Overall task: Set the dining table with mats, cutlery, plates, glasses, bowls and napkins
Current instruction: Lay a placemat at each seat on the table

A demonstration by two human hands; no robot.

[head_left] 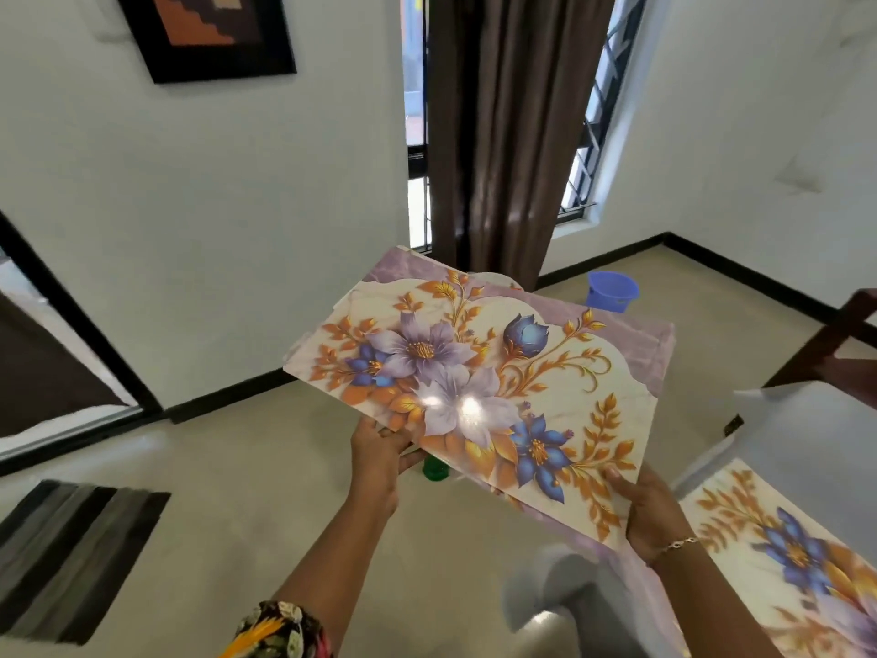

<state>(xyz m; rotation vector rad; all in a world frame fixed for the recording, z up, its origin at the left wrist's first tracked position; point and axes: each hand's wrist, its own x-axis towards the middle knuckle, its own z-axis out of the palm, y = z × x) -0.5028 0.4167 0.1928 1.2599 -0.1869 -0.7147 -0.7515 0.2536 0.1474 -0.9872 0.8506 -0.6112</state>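
Mats up in the air, a small stack of floral place mats [474, 372] carried out in front at a tilt, well above the floor. The left hand [379, 460] pinches the near-left corner, thumb on top and fingers curled under, while the right hand [652, 512] clamps the near-right edge; gripping the two near corners keeps the glossy, slightly bendy sheets from sagging or sliding apart, and more than one layer shows at the far edge. One matching mat [783, 562] already lies flat on the white worktop [816, 429] at the near right, so by my read this is the carry to the next place setting. A dark wooden chair [849, 330] stands beyond that worktop on the right. Room-wise: pale floor [284, 467], a blue basket [612, 291] by the far wall, brown curtain [512, 135] over the window, framed picture [209, 30] up left, striped rug [71, 558] near left, something green [435, 469] peeking under the stack.
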